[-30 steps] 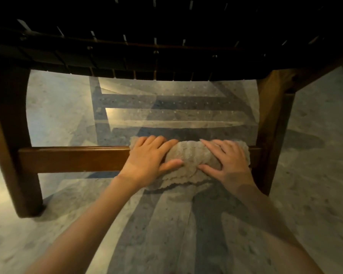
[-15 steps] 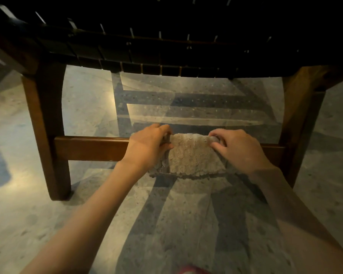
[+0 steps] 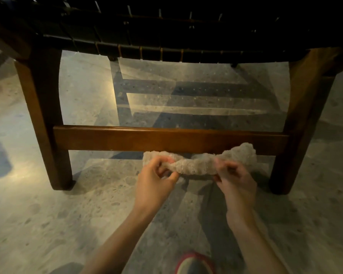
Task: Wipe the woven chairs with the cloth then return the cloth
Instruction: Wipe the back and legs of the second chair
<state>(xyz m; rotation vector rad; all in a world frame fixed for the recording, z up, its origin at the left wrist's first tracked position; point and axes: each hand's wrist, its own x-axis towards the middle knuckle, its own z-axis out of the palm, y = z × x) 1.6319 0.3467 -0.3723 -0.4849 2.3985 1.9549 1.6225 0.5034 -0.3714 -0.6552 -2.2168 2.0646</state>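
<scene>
While both hands pinch it, cloth hangs bunched below rail.

Head camera looks down, close, under the chair.

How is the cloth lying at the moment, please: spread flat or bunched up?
Bunched up. The cloth is gathered into a narrow roll, pinched between the left hand and the right hand, with only its right end fanning out.

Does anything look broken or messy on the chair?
Nothing looks broken. The chair's crossbar sits straight between its legs, and no strap of the woven seat hangs loose. The only untidy thing is the cloth, bunched and twisted between the left hand and right hand, just below the bar.
</scene>
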